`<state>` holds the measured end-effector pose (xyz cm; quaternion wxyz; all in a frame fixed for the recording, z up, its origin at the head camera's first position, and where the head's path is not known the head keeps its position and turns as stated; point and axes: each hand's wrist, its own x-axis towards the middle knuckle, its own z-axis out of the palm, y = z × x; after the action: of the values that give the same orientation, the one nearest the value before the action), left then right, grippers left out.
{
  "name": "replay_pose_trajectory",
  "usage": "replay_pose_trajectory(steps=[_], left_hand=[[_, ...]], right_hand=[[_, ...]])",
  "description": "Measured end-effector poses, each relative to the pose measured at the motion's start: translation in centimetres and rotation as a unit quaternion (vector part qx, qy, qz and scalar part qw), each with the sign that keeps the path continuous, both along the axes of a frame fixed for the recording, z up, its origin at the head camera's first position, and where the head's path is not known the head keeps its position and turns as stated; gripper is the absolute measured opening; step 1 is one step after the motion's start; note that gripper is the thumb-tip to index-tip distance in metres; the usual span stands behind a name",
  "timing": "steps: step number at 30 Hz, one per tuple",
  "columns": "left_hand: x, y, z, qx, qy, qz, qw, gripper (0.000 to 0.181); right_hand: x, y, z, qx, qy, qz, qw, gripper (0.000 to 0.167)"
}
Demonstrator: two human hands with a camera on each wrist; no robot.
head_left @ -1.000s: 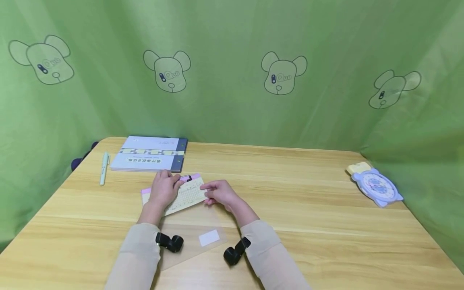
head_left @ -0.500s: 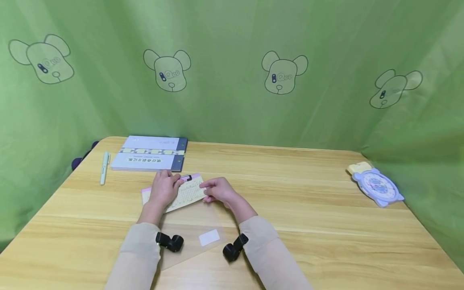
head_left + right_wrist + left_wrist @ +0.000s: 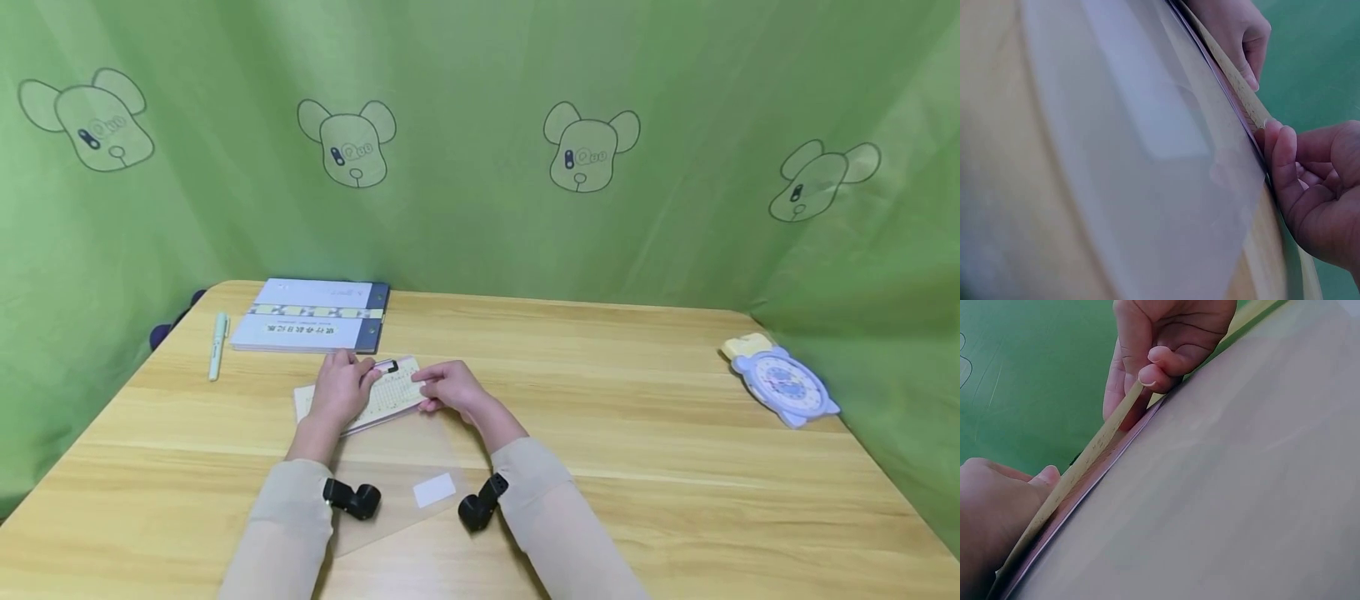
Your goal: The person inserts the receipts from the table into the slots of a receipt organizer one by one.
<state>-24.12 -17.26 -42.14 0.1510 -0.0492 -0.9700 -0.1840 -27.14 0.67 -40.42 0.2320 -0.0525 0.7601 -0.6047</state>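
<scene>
A cream form sheet stack, printed with a grid, lies tilted on the table above a clear plastic folder. My left hand holds its upper edge, thumb on top, beside a small black clip-like piece. My right hand pinches its right edge between thumb and fingers. From the left wrist view, the forms stand on edge, slightly apart from a pinkish layer beneath. In the right wrist view the right fingertips grip the edge of the forms, and the left hand is beyond.
A white label is on the folder. Behind the hands lies a blue-and-white ledger, with a pale green pen to its left. A blue toy clock and a yellow block are at the far right. A green curtain borders the table.
The pink strip along the forms' upper edge has gone from sight under the cream sheets. My right hand has shifted slightly up and left with the forms' lower edge; the left hand stays nearly still.
</scene>
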Motion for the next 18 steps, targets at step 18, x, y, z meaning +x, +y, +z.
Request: replay_pose_trajectory(steps=[18], left_hand=[[0.20, -0.03, 0.05, 0.007, 0.001, -0.004, 1.0000, 0.034]], right_hand=[[-0.33, -0.02, -0.21, 0.013, 0.012, 0.017, 0.9997, 0.026]])
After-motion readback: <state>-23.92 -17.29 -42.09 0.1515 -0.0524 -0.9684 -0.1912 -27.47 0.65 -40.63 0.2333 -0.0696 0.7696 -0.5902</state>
